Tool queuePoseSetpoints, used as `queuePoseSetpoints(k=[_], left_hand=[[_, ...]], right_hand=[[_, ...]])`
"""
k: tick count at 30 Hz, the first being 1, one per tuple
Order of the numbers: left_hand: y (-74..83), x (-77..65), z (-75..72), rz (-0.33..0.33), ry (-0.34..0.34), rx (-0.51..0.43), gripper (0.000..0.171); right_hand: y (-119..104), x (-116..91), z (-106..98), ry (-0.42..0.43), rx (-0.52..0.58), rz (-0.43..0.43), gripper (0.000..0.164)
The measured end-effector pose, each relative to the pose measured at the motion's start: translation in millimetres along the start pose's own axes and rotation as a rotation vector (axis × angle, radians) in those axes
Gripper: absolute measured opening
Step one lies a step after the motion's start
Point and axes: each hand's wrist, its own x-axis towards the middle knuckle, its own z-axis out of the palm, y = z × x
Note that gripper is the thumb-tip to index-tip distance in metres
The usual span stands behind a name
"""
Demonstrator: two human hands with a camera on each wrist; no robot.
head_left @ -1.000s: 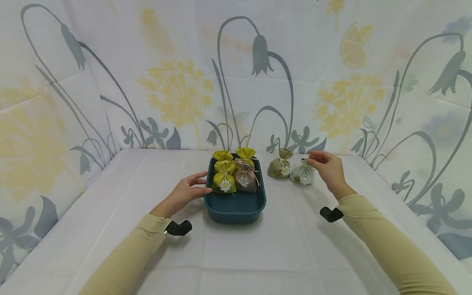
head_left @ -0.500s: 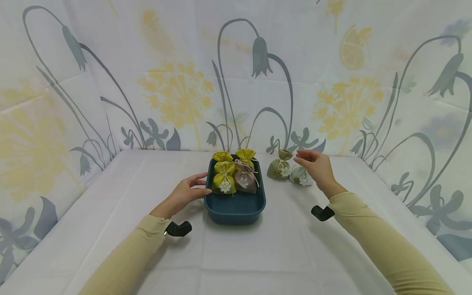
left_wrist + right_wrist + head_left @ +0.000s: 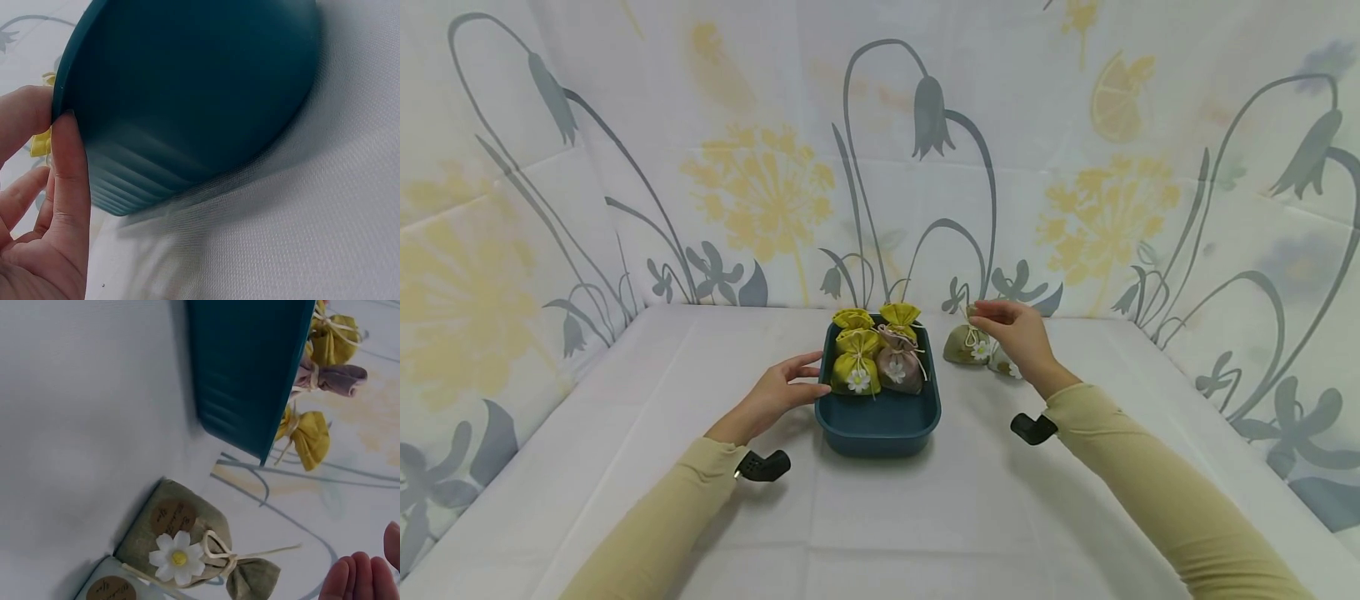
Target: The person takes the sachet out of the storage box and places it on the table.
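Olive-green cloth drawstring pouch (image 3: 962, 344) beside teal rounded plastic tub (image 3: 877, 442)

Three yellow cloth pouches (image 3: 850, 374) and one mauve cloth pouch (image 3: 904, 381) are held inside the tub; to its right, the olive-green pouch and one pale grey-green cloth pouch (image 3: 1002, 362) are set side by side. The tub's left rim is pinched by the left hand (image 3: 767, 398). The right hand (image 3: 1024, 335) is held near the olive-green pouch's top, thumb and fingers parted.

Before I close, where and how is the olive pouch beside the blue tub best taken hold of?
Likely by the ruffled top, just above the cord, from above and slightly right: the olive pouch stands upright, cinched narrow there, with the blue tub on its left and the pale pouch close by its body.
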Motion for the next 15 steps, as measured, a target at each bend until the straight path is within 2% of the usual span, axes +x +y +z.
queuePoseSetpoints(k=[7,15], left_hand=[[-1.3,2.0,-0.2,-0.001,-0.004,-0.017,0.069],[-0.5,1.6,0.0,-0.008,0.001,-0.004,0.068]], right_hand=[[-8.2,3.6,11.6,-0.018,-0.026,0.019,0.037],[-19.8,6.4,24.2,-0.114,-0.002,0.045,0.039]])
